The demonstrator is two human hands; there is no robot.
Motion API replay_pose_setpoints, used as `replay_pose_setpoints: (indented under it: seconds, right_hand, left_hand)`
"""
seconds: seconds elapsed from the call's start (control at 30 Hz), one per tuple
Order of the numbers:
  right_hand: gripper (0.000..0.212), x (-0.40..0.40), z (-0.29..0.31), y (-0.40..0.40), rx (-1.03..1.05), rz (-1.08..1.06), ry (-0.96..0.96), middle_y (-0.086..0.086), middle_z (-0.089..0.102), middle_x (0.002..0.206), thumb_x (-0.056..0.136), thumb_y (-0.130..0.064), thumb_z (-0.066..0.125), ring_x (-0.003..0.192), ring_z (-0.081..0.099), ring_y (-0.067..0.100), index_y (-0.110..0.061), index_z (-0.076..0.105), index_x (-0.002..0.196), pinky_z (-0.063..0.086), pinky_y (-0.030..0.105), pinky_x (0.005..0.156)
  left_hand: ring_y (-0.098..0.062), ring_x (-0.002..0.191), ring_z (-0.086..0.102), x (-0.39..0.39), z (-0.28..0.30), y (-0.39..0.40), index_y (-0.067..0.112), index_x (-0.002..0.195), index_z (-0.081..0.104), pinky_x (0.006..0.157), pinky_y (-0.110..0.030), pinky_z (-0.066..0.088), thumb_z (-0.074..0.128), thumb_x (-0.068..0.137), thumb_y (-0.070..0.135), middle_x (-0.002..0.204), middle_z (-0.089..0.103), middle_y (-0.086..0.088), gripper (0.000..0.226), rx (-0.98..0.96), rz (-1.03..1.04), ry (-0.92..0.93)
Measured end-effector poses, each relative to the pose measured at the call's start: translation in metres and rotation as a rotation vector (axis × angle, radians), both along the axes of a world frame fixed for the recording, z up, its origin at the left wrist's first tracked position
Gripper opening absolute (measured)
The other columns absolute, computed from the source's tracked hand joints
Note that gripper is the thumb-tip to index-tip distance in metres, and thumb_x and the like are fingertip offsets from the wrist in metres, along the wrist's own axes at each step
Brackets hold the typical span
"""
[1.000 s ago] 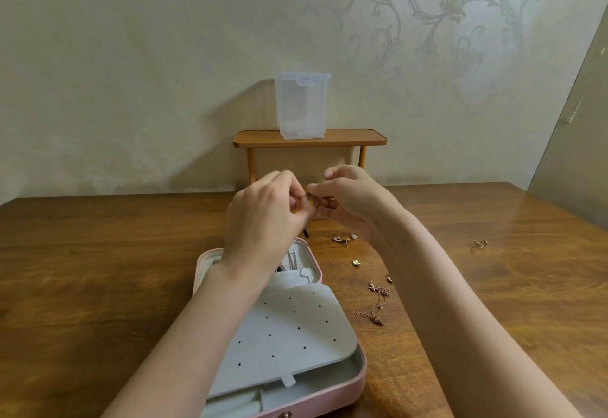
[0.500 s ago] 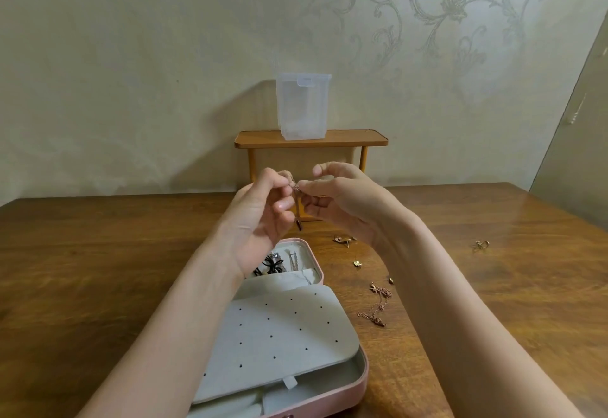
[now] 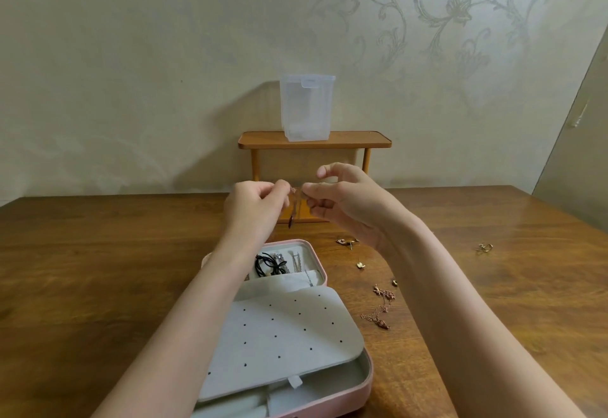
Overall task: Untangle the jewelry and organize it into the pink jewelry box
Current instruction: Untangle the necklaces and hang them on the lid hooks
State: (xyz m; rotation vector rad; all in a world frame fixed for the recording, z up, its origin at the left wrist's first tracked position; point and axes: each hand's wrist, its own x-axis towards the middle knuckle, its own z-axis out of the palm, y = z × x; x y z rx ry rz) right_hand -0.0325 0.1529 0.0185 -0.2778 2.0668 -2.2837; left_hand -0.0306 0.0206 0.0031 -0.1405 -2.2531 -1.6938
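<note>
Left hand (image 3: 255,207): we pinch one end of a thin chain (image 3: 293,204), raised above the table (image 3: 98,269).
Chain: hangs between our hands, a dark pendant dangling.
Right hand (image 3: 345,202): we pinch the other end.
Pink jewelry box (image 3: 363,381): open below us.
Rose-gold necklace (image 3: 378,310): lies right of the box.

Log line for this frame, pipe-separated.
left hand: pinches chain | right hand: pinches chain | pink jewelry box: open | rose-gold necklace: on table
</note>
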Motion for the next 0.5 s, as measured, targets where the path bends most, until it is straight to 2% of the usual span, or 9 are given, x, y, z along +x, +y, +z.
replay_pose_setpoints:
  seconds: [0.07,0.13,0.2,0.27,0.33,0.37,0.43,0.47,0.5]
  right_hand:
    - [0.019,0.001,0.001,0.001,-0.013,0.024,-0.009,0.011,0.052,0.079,0.090,0.006,0.054,0.071,0.049,0.017,-0.011,0.045,0.088,0.043,0.027,0.066]
    - [0.015,0.002,0.002,0.002,0.030,0.041,-0.001,0.008,0.053,0.075,0.090,0.005,0.054,0.070,0.049,0.015,-0.009,0.049,0.088,0.044,0.026,0.066]
    - [0.012,0.003,0.003,0.002,0.189,0.011,0.043,0.007,0.054,0.075,0.090,0.003,0.055,0.071,0.049,0.015,-0.008,0.056,0.087,0.045,0.024,0.065]
    - [0.014,0.004,0.003,0.001,0.418,-0.057,0.113,0.010,0.057,0.076,0.091,-0.001,0.056,0.071,0.049,0.016,-0.009,0.064,0.084,0.044,0.023,0.064]
    - [0.016,0.004,0.003,-0.001,0.593,-0.094,0.176,0.012,0.058,0.072,0.091,-0.003,0.055,0.068,0.047,0.019,-0.006,0.070,0.085,0.042,0.026,0.061]
    - [0.017,0.004,0.003,-0.001,0.665,-0.098,0.198,0.010,0.057,0.068,0.091,-0.004,0.056,0.066,0.046,0.020,-0.005,0.072,0.088,0.041,0.028,0.061]
    - [0.017,0.005,0.003,-0.003,0.810,-0.095,0.209,0.004,0.055,0.063,0.091,-0.007,0.056,0.063,0.045,0.017,-0.005,0.073,0.091,0.039,0.024,0.058]
    - [0.017,0.004,0.003,-0.003,0.868,-0.094,0.197,0.002,0.054,0.063,0.092,-0.008,0.056,0.060,0.045,0.014,-0.005,0.073,0.093,0.038,0.021,0.056]
    - [0.017,0.004,0.003,-0.003,0.909,-0.093,0.178,0.001,0.052,0.062,0.093,-0.008,0.055,0.058,0.044,0.012,-0.004,0.072,0.093,0.036,0.019,0.054]
  left_hand:
    - [-0.011,0.053,0.042,-0.001,0.003,-0.002,0.013,0.054,0.049,0.054,-0.024,0.043,0.051,0.091,0.020,0.053,0.045,0.002,0.037,0.152,-0.001,-0.040]
    - [-0.010,0.060,0.049,-0.005,0.005,-0.006,0.014,0.057,0.047,0.064,-0.024,0.051,0.052,0.092,0.021,0.062,0.049,0.002,0.036,0.454,-0.161,-0.178]
    - [-0.011,0.061,0.053,-0.007,0.009,-0.010,0.014,0.060,0.044,0.075,-0.027,0.053,0.052,0.092,0.019,0.064,0.050,0.000,0.033,0.795,-0.371,-0.310]
    - [-0.010,0.055,0.050,-0.007,0.009,-0.013,0.015,0.061,0.043,0.077,-0.027,0.051,0.052,0.089,0.018,0.059,0.046,0.001,0.029,0.958,-0.488,-0.358]
    - [-0.009,0.050,0.047,-0.004,0.009,-0.011,0.016,0.066,0.047,0.076,-0.025,0.047,0.054,0.087,0.017,0.058,0.045,0.003,0.022,0.860,-0.514,-0.336]
    - [-0.008,0.050,0.046,-0.002,0.008,-0.008,0.016,0.070,0.050,0.074,-0.023,0.045,0.056,0.087,0.015,0.057,0.046,0.004,0.018,0.674,-0.468,-0.291]
    - [-0.008,0.054,0.048,0.001,0.003,-0.003,0.016,0.076,0.057,0.066,-0.022,0.042,0.060,0.086,0.010,0.060,0.052,0.002,0.012,0.180,-0.278,-0.162]
    - [-0.009,0.057,0.049,0.001,0.001,-0.001,0.016,0.078,0.058,0.063,-0.022,0.041,0.060,0.085,0.008,0.063,0.055,0.000,0.011,0.013,-0.186,-0.105]
    - [-0.010,0.059,0.050,0.001,-0.001,0.000,0.017,0.079,0.057,0.061,-0.022,0.041,0.059,0.085,0.006,0.066,0.056,-0.002,0.013,-0.063,-0.121,-0.065]
